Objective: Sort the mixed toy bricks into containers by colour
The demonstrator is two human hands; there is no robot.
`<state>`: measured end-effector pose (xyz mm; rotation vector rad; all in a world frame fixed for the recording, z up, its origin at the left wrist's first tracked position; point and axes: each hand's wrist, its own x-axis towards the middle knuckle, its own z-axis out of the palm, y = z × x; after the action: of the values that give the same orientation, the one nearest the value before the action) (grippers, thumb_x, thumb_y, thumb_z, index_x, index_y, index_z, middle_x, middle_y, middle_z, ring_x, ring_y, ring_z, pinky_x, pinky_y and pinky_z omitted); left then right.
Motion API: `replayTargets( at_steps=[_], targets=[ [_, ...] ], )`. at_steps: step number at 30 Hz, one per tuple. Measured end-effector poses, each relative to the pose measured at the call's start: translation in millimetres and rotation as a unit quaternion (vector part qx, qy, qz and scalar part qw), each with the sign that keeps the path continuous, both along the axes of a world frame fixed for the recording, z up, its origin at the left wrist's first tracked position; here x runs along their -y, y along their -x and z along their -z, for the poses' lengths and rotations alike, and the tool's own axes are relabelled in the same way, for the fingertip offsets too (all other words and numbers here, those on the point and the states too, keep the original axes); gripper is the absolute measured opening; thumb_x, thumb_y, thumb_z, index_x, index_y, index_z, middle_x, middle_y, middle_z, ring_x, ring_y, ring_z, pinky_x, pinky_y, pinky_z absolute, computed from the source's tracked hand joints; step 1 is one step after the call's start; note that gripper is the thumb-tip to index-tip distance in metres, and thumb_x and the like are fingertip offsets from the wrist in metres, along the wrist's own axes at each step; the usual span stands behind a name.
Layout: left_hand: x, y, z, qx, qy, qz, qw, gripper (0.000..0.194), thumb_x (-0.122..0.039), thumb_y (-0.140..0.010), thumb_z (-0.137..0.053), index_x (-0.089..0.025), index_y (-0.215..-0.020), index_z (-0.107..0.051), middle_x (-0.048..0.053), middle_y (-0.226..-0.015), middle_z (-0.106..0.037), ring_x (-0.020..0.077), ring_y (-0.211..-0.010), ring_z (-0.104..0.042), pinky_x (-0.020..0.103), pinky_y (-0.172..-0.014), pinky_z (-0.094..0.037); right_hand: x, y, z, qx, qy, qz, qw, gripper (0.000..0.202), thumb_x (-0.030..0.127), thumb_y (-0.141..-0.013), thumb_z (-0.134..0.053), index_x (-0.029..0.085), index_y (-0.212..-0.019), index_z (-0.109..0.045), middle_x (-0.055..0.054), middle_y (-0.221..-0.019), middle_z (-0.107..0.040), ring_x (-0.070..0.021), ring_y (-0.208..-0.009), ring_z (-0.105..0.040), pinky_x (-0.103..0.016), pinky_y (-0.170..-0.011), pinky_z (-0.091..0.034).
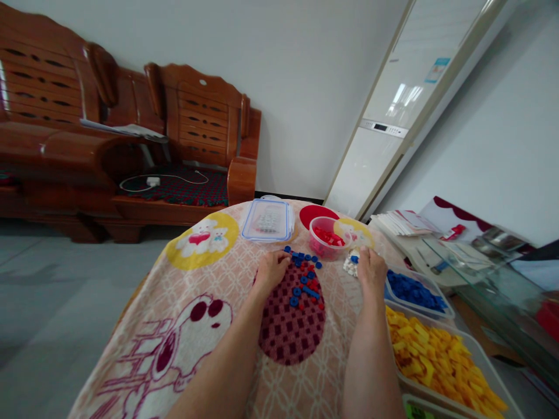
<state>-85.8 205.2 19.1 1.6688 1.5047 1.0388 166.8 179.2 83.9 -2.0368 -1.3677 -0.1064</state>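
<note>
My left hand [273, 269] rests on the tablecloth with its fingertips pinched together. It is beside several small blue plastic pieces [299, 257], and whatever it may hold is too small to make out. My right hand [371, 269] is closed over a small clear tub of white pieces [349, 267], and a small blue plastic piece [354, 259] shows at its fingertips. Between the hands, blue round and bar-shaped pieces lie scattered with small red pieces [313, 285] on a dark red patch of the cloth [290, 334].
Behind stand a round tub of red pieces [328, 237], a red lid [315, 215] and a clear lidded box [268, 220]. To the right are boxes of blue pieces [414, 290] and yellow pieces [441, 355], beside a glass-topped table [493, 302]. A wooden sofa [196, 128] stands back left.
</note>
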Motion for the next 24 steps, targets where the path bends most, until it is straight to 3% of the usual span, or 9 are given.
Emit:
replayTargets(
  at_steps=[8, 13, 16, 19, 24],
  targets=[
    [1, 0, -2.3, -0.005, -0.005, 0.004, 1.0, 0.027, -0.02, -0.083, -0.052, -0.016, -0.096, -0.075, 0.003, -0.074, -0.074, 0.0196, -0.081, -0.068, 0.03, -0.08, -0.053, -1, 7, -2.2, 0.065, 0.062, -0.032, 0.995, 0.045, 0.032, -0.096, -0.031, 0.012, -0.089, -0.071, -0.013, -0.08, -0.068, -0.0183, -0.071, -0.055, -0.029, -0.065, -0.03],
    [1, 0, -1.1, -0.002, -0.005, 0.0, 1.0, 0.026, -0.02, -0.082, -0.053, -0.017, -0.095, -0.075, 0.002, -0.073, -0.073, 0.0194, -0.079, -0.068, 0.03, -0.079, -0.052, -2, 7, 0.4, 0.005, 0.04, -0.036, 0.999, 0.043, 0.033, -0.093, -0.034, 0.013, -0.085, -0.071, -0.01, -0.071, -0.065, -0.0178, -0.067, -0.056, -0.027, -0.063, -0.034],
    [1, 0, -0.7, 0.0, -0.004, -0.002, 1.0, 0.026, -0.02, -0.082, -0.053, -0.017, -0.094, -0.075, 0.003, -0.073, -0.073, 0.0195, -0.079, -0.068, 0.03, -0.079, -0.052, -3, 4, 1.8, -0.03, -0.019, -0.013, 0.999, 0.04, 0.034, -0.089, -0.037, 0.013, -0.089, -0.072, -0.011, -0.076, -0.068, -0.0203, -0.074, -0.06, -0.028, -0.068, -0.04],
    [1, 0, -0.6, 0.006, -0.006, 0.0, 1.0, 0.026, -0.02, -0.082, -0.053, -0.016, -0.094, -0.075, 0.003, -0.074, -0.073, 0.0196, -0.08, -0.068, 0.03, -0.08, -0.052, -2, -3, 2.6, -0.036, -0.127, 0.059, 0.99, 0.04, 0.031, -0.083, -0.042, 0.01, -0.104, -0.07, -0.017, -0.095, -0.071, -0.0266, -0.091, -0.063, -0.034, -0.082, -0.045],
    [1, 0, -1.7, 0.007, -0.003, 0.004, 1.0, 0.025, -0.02, -0.082, -0.053, -0.017, -0.093, -0.076, 0.002, -0.073, -0.073, 0.0191, -0.08, -0.068, 0.03, -0.082, -0.052, 5, -19, 7.8, -0.018, -0.256, 0.172, 0.951, 0.048, 0.027, -0.078, -0.049, 0.005, -0.118, -0.064, -0.027, -0.126, -0.058, -0.0359, -0.122, -0.051, -0.048, -0.101, -0.04]
  ],
)
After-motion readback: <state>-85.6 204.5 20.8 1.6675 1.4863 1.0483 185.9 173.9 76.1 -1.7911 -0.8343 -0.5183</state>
